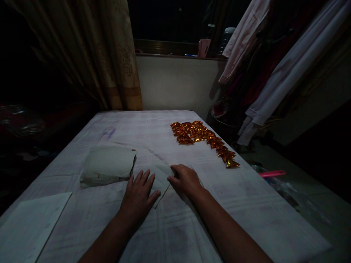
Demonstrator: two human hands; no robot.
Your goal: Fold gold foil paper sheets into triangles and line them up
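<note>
— One thin sheet of paper [162,179] is all I have under my hands, lying flat on the table [246,204] near its middle, a little toward me.

— How does it handle?

— Light and limp, I judge, easy to crease and just as easy to tear or skid across the cloth. A pale slip like this wants pinning down with one hand while the other takes it by an edge or corner, not by the middle.

— And your hands?

— My left hand [138,197] lies palm down, fingers spread and pointing to about one o'clock, pressing on the sheet's left part; it holds nothing, only weighs the paper down. My right hand [185,179] is curled at the sheet's right edge, knuckles up, fingertips pointing to nine o'clock. It seems to pinch or press that edge, though I cannot tell for sure whether paper sits between the fingers. Both forearms run in from six o'clock.

— What lies around?

— At ten o'clock from my left hand, a rolled stack of paper [108,166]. At one o'clock from my right, well apart, a row of folded gold foil triangles [203,137]. At eight o'clock, a large flat sheet [30,226] by the table's corner.
</note>
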